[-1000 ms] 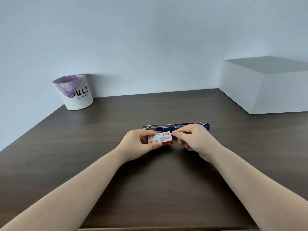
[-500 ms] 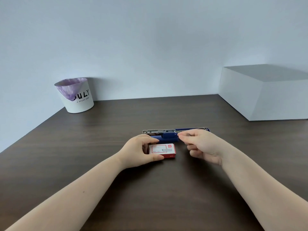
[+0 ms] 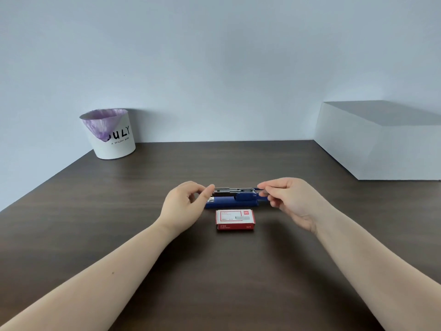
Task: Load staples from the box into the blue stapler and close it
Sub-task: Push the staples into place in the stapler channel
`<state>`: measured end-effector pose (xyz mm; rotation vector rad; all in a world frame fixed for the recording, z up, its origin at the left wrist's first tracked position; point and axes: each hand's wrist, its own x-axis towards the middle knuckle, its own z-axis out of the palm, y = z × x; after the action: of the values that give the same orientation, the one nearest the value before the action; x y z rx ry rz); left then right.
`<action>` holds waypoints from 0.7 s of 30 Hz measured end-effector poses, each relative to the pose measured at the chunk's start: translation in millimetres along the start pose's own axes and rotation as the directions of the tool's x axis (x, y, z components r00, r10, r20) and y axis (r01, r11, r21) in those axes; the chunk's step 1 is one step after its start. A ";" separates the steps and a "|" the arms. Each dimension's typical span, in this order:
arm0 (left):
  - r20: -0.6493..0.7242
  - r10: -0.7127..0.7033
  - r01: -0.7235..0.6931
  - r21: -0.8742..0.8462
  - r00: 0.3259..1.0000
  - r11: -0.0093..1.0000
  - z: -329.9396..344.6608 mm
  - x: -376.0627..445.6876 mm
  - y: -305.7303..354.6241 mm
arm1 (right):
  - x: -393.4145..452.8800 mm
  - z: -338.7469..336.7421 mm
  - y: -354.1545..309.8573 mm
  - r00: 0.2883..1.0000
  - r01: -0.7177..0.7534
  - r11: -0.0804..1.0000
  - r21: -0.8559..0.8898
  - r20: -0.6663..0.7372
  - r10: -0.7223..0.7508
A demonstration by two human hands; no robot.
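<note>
Stapler (image 3: 232,202) between both hands' pinched fingers (image 3: 263,192), staple box (image 3: 235,219) just before it

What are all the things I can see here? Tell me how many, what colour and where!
stapler: 1, blue with a metal track, open, middle of the table
staple box: 1, red and white, lying flat just in front of the stapler
bin: 1, white with a purple bag, far left corner
big box: 1, white, far right
table: 1, dark brown wood
left hand: 1, at the stapler's left end
right hand: 1, pinching something small at the stapler's right end
</note>
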<state>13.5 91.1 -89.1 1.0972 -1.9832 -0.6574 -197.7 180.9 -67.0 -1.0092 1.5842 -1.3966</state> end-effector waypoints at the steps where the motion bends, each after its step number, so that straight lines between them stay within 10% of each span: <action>1: -0.025 0.002 -0.001 0.009 1.000 1.000 -0.9 1.4 -0.6 | 1.3 0.8 -1.1 0.999 0.033 0.998 -0.047 -0.018 -0.034; 12: -0.004 -0.061 0.061 0.019 0.998 0.998 5.5 12.9 -9.6 | 25.8 14.8 -21.9 0.948 0.318 0.834 -0.451 0.132 -0.290; 21: 0.126 -0.144 0.138 0.053 0.982 0.989 5.9 23.7 -17.0 | 42.8 23.1 -6.8 0.932 0.347 0.780 -0.521 0.288 -0.223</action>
<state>8.7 62.6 -96.1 1.2593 -2.0512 -0.7798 -192.2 132.2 -64.5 -1.7596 1.7732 -0.9590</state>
